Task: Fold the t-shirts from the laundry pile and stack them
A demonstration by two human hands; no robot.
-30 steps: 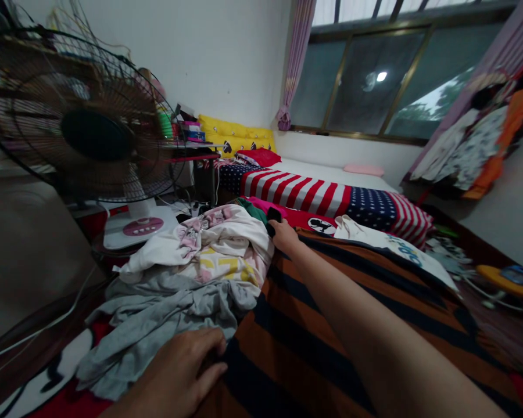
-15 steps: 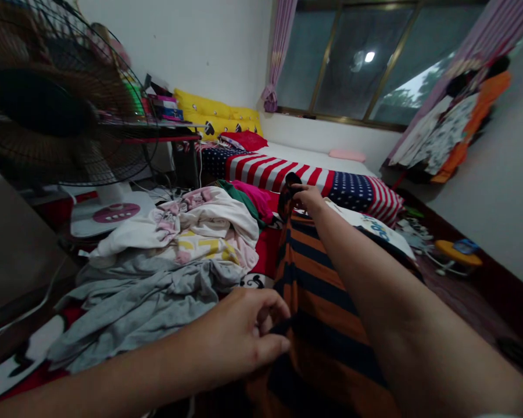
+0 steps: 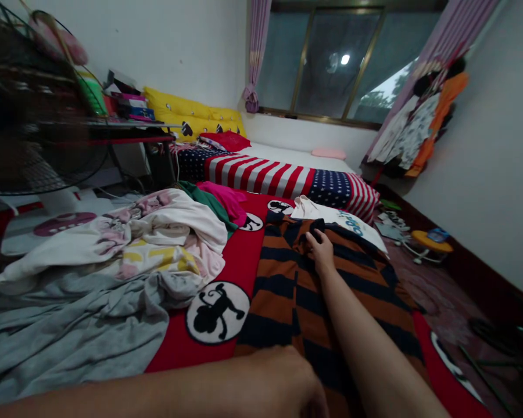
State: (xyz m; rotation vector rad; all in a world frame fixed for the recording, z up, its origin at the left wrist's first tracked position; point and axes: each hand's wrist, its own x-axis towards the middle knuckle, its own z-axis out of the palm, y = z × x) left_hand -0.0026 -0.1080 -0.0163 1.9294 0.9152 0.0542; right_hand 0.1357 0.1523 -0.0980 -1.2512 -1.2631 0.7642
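An orange-brown and navy striped shirt (image 3: 279,296) lies spread out on a red blanket with monkey-print circles (image 3: 218,312). At its collar, my right hand (image 3: 321,251) has its fingers bent around the dark fabric. My left hand (image 3: 287,380) is low at the bottom edge of the view, over the shirt's lower part, back of the hand up. Its fingers curl downward and are mostly hidden, seemingly closed on the shirt's cloth. A white printed garment (image 3: 331,215) lies flat beyond the collar, partly under the striped shirt.
Left of the shirt is a heap with a grey garment (image 3: 96,325), a white and pink garment (image 3: 169,223), and green and pink cloth (image 3: 226,203). A fan (image 3: 26,128) stands at the left. Behind are a bed with a flag-pattern cover (image 3: 261,171) and an orange stool (image 3: 431,241).
The striped shirt has gone from bunched and lifted at the collar to spread flat, uncovering more blanket. My right hand has lowered with the collar; my left hand has moved down toward me. The view shifted right.
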